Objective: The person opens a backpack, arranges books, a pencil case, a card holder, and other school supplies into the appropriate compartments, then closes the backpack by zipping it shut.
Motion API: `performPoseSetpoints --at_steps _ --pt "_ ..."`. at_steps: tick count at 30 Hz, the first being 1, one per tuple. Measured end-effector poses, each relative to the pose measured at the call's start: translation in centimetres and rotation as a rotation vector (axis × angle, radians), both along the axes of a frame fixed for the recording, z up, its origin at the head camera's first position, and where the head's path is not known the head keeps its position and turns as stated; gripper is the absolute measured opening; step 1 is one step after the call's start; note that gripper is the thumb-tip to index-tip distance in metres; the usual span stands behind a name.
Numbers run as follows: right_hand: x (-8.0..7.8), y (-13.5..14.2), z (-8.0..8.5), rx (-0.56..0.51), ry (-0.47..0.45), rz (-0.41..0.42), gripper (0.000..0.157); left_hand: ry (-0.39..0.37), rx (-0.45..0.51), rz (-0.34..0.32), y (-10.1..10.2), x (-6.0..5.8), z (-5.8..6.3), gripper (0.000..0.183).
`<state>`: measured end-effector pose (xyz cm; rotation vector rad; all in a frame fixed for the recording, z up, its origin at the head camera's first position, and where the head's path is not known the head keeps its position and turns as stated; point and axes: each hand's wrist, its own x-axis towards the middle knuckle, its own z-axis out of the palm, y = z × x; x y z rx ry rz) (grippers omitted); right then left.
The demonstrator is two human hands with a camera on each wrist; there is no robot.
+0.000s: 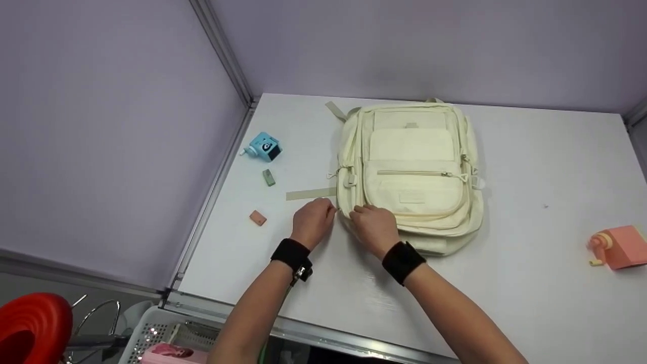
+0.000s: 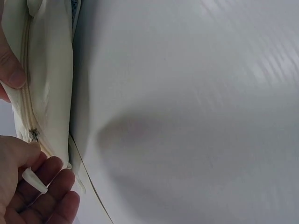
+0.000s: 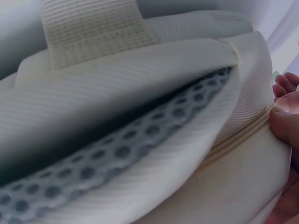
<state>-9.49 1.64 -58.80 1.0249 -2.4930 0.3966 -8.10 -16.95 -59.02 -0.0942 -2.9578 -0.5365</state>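
Note:
A cream backpack [image 1: 412, 146] lies on its back on the white table, its front pockets facing up. At its lower left side, my left hand [image 1: 312, 222] pinches the zipper slider [image 2: 33, 135] between thumb and forefinger. A white pull tab [image 2: 34, 181] hangs across the curled fingers. Farther along the same zipper [image 2: 26, 88], my right hand [image 1: 375, 226] grips the bag's edge, thumb pressed on the fabric beside the teeth. The right wrist view shows the bag's bottom end with a webbing strap [image 3: 93, 30] and grey mesh padding [image 3: 124, 149].
Left of the bag lie a blue bottle-shaped item [image 1: 265, 146], a green block [image 1: 269, 177] and an orange block [image 1: 258, 218]. A coral pump-bottle-shaped item [image 1: 624, 246] lies at far right. Below the table's front edge stands a white basket [image 1: 146, 328] beside a red round object [image 1: 38, 323].

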Motion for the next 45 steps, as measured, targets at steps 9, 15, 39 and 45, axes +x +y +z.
performPoseSetpoints --at_steps 9,15,39,45 --pt "0.0 0.2 0.1 -0.028 -0.004 -0.008 0.021 -0.009 -0.001 -0.003 0.0 -0.9 0.5 0.015" --pt "0.0 0.1 0.1 -0.034 -0.013 -0.012 0.019 -0.035 -0.026 0.015 -0.2 -1.6 0.4 0.015" --pt "1.0 0.2 -0.1 -0.036 -0.064 -0.051 0.012 -0.057 -0.101 0.069 -0.2 -7.6 -0.7 0.015" --pt "0.4 0.1 0.3 -0.043 -0.043 -0.059 0.016 -0.080 -0.101 0.104 -0.2 -9.8 0.1 0.018"
